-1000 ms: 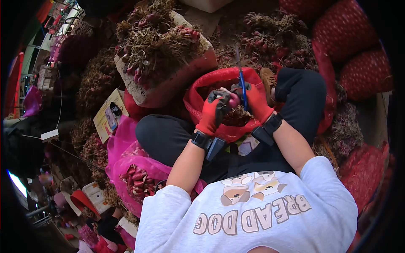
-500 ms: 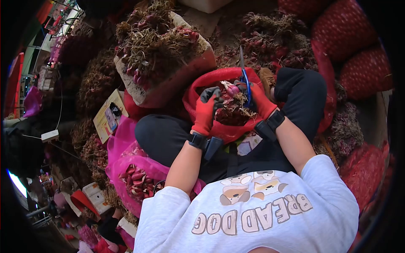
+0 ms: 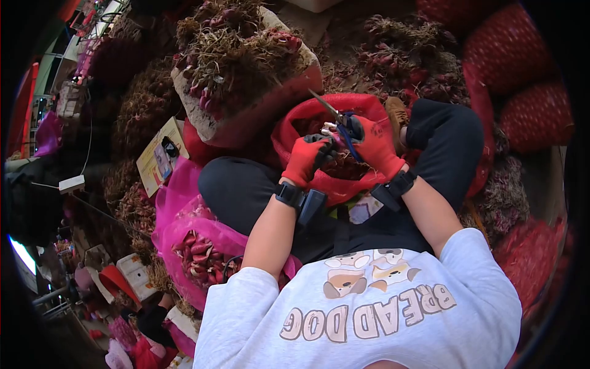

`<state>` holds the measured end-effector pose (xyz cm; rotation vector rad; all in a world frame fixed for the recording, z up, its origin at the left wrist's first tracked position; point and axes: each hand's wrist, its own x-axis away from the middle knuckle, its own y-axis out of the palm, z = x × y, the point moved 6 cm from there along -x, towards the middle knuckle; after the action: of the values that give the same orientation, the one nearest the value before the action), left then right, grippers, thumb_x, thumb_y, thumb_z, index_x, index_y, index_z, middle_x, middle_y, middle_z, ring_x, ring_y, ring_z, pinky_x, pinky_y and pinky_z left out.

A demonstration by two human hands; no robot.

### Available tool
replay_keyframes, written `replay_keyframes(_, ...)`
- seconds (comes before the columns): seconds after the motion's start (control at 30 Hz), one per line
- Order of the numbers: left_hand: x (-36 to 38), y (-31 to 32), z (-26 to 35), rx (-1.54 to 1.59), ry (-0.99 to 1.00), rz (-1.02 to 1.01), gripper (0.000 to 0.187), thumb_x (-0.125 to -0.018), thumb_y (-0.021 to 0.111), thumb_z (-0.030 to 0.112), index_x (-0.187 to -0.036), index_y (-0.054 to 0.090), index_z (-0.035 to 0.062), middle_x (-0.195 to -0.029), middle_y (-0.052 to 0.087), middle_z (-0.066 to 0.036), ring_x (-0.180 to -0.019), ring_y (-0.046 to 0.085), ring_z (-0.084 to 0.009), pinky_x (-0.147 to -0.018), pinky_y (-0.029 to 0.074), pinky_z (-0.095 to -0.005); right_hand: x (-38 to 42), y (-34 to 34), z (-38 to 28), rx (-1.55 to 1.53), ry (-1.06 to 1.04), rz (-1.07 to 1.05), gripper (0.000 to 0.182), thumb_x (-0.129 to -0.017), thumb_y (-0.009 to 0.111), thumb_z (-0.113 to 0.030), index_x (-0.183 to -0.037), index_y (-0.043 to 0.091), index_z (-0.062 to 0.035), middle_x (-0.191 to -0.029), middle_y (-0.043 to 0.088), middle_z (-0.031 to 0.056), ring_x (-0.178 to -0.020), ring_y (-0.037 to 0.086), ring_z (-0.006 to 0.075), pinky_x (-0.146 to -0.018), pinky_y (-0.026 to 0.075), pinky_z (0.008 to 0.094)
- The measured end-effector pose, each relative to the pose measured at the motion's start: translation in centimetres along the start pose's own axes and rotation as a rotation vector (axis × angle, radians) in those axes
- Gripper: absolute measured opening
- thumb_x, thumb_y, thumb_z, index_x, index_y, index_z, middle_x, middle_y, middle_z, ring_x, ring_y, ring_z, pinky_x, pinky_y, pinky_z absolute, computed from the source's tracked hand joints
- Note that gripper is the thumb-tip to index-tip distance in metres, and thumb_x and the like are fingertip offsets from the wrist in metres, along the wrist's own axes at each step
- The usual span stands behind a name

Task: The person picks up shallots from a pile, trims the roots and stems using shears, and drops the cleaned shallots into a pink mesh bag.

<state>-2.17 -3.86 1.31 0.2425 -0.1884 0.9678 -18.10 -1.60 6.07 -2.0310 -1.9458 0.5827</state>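
My left hand, in a red and dark grey work glove, is closed on a small shallot. The pale cut stem end shows above the fingers, while most of the bulb is hidden by the glove. In a matching glove, my right hand grips blue-handled scissors, whose blades point up and to the left, with their pivot right by the pale stem. Both hands are over a red mesh bag opened between my crossed legs. Dry roots and trimmings lie inside it.
A foam box heaped with shallot bunches stands ahead on the left. By my left knee is a pink mesh bag of trimmed shallots. More bunches lie ahead; full red sacks are stacked at right.
The scissors have swung from upright to leaning left, toward the shallot. My left hand has closed round the bulb, and my hands have come closer together.
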Motion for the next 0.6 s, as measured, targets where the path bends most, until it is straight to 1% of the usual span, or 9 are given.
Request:
replay_keyframes(0.07, -0.3, -0.1, -0.7, -0.112, 0.097, -0.031, 0.011, -0.088, 0.058, 0.011, -0.092, 0.065, 0.0043, -0.080, 0.061, -0.001, -0.068, 0.056, -0.0078, -0.057, 0.044, -0.0245, 0.1, 0.2, 1.0, 0.095, -0.104, 0.070, 0.034, -0.078, 0.073, -0.024, -0.100, 0.061, -0.0024, -0.089, 0.066, 0.0122, -0.079, 0.063, 0.0220, -0.072, 0.048, 0.0341)
replay_keyframes(0.17, -0.2, 0.1, 0.1, -0.054, 0.023, -0.014, 0.011, -0.087, 0.058, 0.012, -0.092, 0.065, 0.0042, -0.077, 0.059, 0.000, -0.066, 0.053, -0.0078, -0.057, 0.043, -0.0256, 0.1, 0.1, 1.2, -0.379, 0.121, 0.043, 0.032, -0.080, 0.072, -0.025, -0.101, 0.062, -0.0022, -0.090, 0.066, 0.0068, -0.081, 0.062, 0.0145, -0.071, 0.049, 0.0312)
replay_keyframes(0.27, -0.2, 0.5, 0.8, 0.003, -0.034, 0.002, 0.012, -0.087, 0.058, 0.014, -0.090, 0.064, 0.0036, -0.075, 0.058, 0.000, -0.065, 0.052, -0.0077, -0.057, 0.042, -0.0255, 0.4, 0.5, 4.0, -0.745, 0.243, 0.006, 0.028, -0.084, 0.068, -0.024, -0.101, 0.063, -0.0030, -0.091, 0.065, 0.0039, -0.082, 0.060, 0.0094, -0.074, 0.048, 0.0270)
replay_keyframes(0.37, -0.3, 0.6, 0.9, 0.008, -0.050, 0.021, 0.013, -0.087, 0.059, 0.014, -0.089, 0.065, 0.0038, -0.074, 0.058, 0.001, -0.066, 0.053, -0.0073, -0.057, 0.042, -0.0248, 0.7, 1.0, 6.5, -0.924, 0.332, -0.004, 0.027, -0.086, 0.064, -0.023, -0.107, 0.062, -0.0048, -0.091, 0.065, 0.0056, -0.080, 0.063, 0.0133, -0.071, 0.052, 0.0277)
replay_keyframes(0.43, 0.0, 0.8, 1.1, -0.005, -0.123, 0.075, 0.013, -0.087, 0.059, 0.015, -0.088, 0.065, 0.0039, -0.075, 0.059, 0.002, -0.067, 0.053, -0.0070, -0.057, 0.042, -0.0244, 1.6, 1.2, 5.5, -1.164, 0.578, -0.106, 0.027, -0.088, 0.062, -0.022, -0.108, 0.061, -0.0058, -0.090, 0.065, 0.0062, -0.078, 0.065, 0.0158, -0.067, 0.055, 0.0303)
replay_keyframes(0.47, -0.1, 0.7, 0.7, -0.012, -0.114, 0.074, 0.013, -0.087, 0.059, 0.015, -0.089, 0.065, 0.0041, -0.077, 0.059, 0.002, -0.068, 0.054, -0.0069, -0.058, 0.043, -0.0237, 2.0, 1.5, 5.0, -1.281, 0.703, -0.159, 0.026, -0.088, 0.060, -0.022, -0.109, 0.060, -0.0063, -0.089, 0.065, 0.0065, -0.077, 0.065, 0.0171, -0.065, 0.057, 0.0317)
replay_keyframes(0.53, -0.4, 0.6, 0.3, -0.025, -0.095, 0.072, 0.012, -0.088, 0.059, 0.015, -0.090, 0.065, 0.0047, -0.081, 0.061, 0.002, -0.070, 0.056, -0.0067, -0.060, 0.043, -0.0224, 1.9, 1.4, 4.6, -1.348, 0.712, -0.215, 0.026, -0.088, 0.059, -0.021, -0.110, 0.058, -0.0069, -0.091, 0.064, 0.0069, -0.076, 0.066, 0.0185, -0.061, 0.058, 0.0335)
replay_keyframes(0.57, -0.4, 0.7, -0.1, 0.134, -0.117, 0.070, 0.012, -0.088, 0.059, 0.014, -0.091, 0.065, 0.0048, -0.082, 0.061, 0.002, -0.071, 0.056, -0.0067, -0.062, 0.044, -0.0218, 2.0, 1.5, 4.4, -1.381, 0.717, -0.245, 0.025, -0.088, 0.059, -0.020, -0.110, 0.058, -0.0072, -0.091, 0.064, 0.0071, -0.076, 0.066, 0.0192, -0.059, 0.059, 0.0344)
replay_keyframes(0.6, -0.2, 1.0, 0.7, 0.295, -0.138, 0.070, 0.011, -0.088, 0.059, 0.014, -0.092, 0.065, 0.0049, -0.083, 0.061, 0.002, -0.072, 0.057, -0.0067, -0.063, 0.045, -0.0213, 1.9, 1.5, 4.8, -1.339, 0.730, -0.176, 0.024, -0.088, 0.059, -0.020, -0.109, 0.058, -0.0073, -0.092, 0.064, 0.0073, -0.075, 0.066, 0.0189, -0.059, 0.059, 0.0342)
